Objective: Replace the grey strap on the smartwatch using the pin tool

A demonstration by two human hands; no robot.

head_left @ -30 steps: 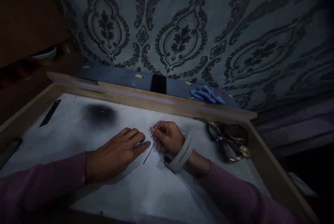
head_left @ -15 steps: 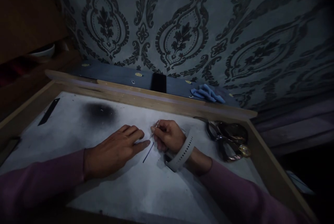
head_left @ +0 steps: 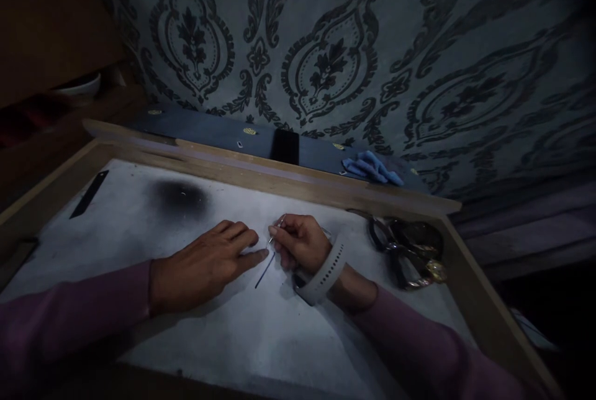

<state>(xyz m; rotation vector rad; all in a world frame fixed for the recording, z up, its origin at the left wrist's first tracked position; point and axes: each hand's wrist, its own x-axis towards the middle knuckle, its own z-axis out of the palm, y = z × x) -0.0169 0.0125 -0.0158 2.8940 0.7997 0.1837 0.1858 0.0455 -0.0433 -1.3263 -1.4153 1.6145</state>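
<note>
Low over the white work surface (head_left: 261, 350), my right hand (head_left: 302, 241) pinches a slim, shiny pen-like tool (head_left: 271, 239) between thumb and fingertips. The tool slants down to the left; its exact kind is too small to make out. Just below its tip lies a thin dark-blue stick-like strip (head_left: 264, 271), slanting towards me. My left hand (head_left: 209, 263) rests flat on the surface with fingers stretched and loosely bent. Its thumb tip comes close to the strip's upper end; whether they touch I cannot tell. A grey watch band (head_left: 328, 272) circles my right wrist.
Several wristwatches (head_left: 410, 251) lie heaped at the right. A wooden rim (head_left: 261, 170) borders the surface. Beyond it are a dark phone-like slab (head_left: 285, 146) and a crumpled blue cloth (head_left: 372, 168). A black flat strip (head_left: 89, 194) lies at the far left.
The view has shifted very slightly. Both hands, the tool and the blue strip keep practically the same places.
</note>
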